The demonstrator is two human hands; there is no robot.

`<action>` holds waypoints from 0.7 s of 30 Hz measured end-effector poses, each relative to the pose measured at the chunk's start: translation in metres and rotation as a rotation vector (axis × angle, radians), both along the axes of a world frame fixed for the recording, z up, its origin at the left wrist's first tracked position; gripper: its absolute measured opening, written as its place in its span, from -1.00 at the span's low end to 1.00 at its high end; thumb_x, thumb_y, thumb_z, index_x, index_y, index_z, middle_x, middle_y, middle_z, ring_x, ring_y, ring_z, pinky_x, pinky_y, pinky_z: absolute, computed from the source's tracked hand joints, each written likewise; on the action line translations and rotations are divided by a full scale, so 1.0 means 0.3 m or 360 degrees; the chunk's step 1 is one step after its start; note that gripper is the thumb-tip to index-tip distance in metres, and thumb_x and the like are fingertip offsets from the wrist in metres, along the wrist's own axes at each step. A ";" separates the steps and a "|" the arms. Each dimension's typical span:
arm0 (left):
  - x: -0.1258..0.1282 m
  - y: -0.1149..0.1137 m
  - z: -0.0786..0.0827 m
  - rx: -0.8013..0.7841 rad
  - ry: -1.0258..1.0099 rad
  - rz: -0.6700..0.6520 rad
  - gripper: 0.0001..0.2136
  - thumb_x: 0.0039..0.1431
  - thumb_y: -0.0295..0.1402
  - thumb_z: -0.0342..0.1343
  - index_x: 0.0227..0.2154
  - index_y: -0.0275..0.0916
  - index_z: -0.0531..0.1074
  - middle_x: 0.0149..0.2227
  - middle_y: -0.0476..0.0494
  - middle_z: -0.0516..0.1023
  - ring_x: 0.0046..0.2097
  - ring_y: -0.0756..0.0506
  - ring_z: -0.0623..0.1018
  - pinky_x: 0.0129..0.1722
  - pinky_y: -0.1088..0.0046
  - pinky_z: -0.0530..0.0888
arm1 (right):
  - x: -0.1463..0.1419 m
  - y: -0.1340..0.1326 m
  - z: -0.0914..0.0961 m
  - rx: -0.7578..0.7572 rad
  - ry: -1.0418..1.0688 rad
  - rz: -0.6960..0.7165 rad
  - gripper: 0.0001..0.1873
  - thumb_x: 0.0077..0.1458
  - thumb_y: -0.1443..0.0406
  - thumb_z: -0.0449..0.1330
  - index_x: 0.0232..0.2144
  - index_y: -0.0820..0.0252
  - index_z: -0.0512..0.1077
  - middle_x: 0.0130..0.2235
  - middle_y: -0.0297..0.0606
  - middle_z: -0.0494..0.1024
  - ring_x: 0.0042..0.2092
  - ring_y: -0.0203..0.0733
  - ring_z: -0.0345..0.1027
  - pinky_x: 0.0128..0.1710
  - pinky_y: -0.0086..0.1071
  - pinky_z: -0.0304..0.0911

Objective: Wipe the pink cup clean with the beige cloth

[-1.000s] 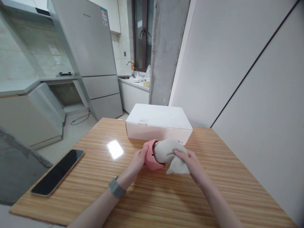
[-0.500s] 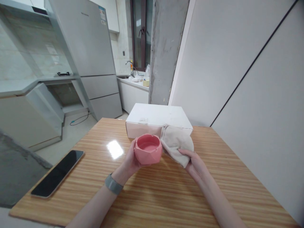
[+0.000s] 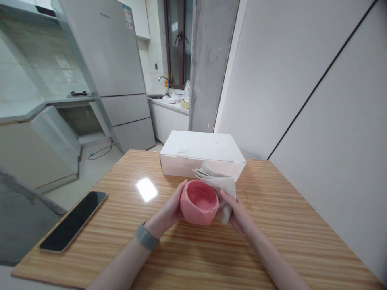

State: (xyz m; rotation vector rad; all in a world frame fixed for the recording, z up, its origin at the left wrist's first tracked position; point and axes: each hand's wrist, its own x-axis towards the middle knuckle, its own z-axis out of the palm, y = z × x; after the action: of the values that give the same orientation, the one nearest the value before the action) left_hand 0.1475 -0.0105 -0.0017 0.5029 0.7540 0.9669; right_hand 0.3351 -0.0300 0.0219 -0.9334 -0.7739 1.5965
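- Your cloth (image 3: 227, 186), held apart to the right of the bowl half a second ago, has come in against the bowl's right side; both your hands now meet around one thing.
- The bowl (image 3: 196, 211) has also turned: its mouth leans toward the right and toward you. That likely makes the right wall and rim easier for the cloth to reach.
- Your left hand (image 3: 174, 204) grips the bowl's left side, one digit lying up by the rim; the other fingers are hidden, so how they spread cannot be told.
- Your right hand (image 3: 237, 209) pinches the cloth, with one digit on top and the rest behind the fabric.
- The bowl is between your hands, in front of the box (image 3: 202, 147); whether its base touches the table (image 3: 281, 209) is unclear.
- The bowl is pink and faceted, with flat angled outer faces, a rounder hollow and small notches in the rim; it looks rigid.
- The cloth is pale, soft and matte, folded in layers, its loose edges poking up before the box.
- The box is white, flat-sided and closed; the table shows striped wood grain.
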 end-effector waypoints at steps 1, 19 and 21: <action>0.000 0.001 -0.007 -0.0006 0.0012 -0.0014 -0.55 0.22 -0.04 0.05 -0.04 -0.30 0.50 -0.16 -0.18 0.65 -0.14 -0.16 0.60 -0.20 0.43 0.49 | -0.002 -0.003 0.004 0.0005 0.0008 0.0053 -0.60 -0.20 0.09 0.46 -0.27 0.12 0.62 -0.20 -0.24 0.70 -0.13 -0.04 0.57 -0.19 -0.40 0.44; 0.011 -0.009 -0.014 -0.0165 0.0288 -0.0149 -0.49 0.07 0.09 0.08 -0.14 -0.26 0.54 -0.40 -0.10 0.62 -0.48 -0.06 0.51 -0.61 0.50 0.43 | -0.028 0.022 -0.045 0.0040 -0.0022 -0.0071 -0.53 -0.08 -0.01 0.35 -0.19 0.15 0.60 -0.21 -0.20 0.70 0.05 0.07 0.48 0.11 -0.20 0.33; 0.015 -0.009 -0.017 -0.0148 0.0265 -0.0105 -0.49 0.10 0.07 0.06 -0.11 -0.26 0.53 -0.37 -0.11 0.63 -0.47 -0.06 0.52 -0.60 0.48 0.45 | -0.028 0.031 -0.073 0.0104 -0.0099 -0.0134 -0.54 -0.06 -0.02 0.33 -0.19 0.13 0.59 -0.15 -0.21 0.68 0.10 0.04 0.43 0.17 -0.19 0.26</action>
State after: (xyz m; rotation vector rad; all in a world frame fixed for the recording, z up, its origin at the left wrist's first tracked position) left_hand 0.1519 -0.0132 -0.0068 0.5281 0.9224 0.8317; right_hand 0.3266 -0.0206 0.0001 -0.9599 -0.8149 1.4663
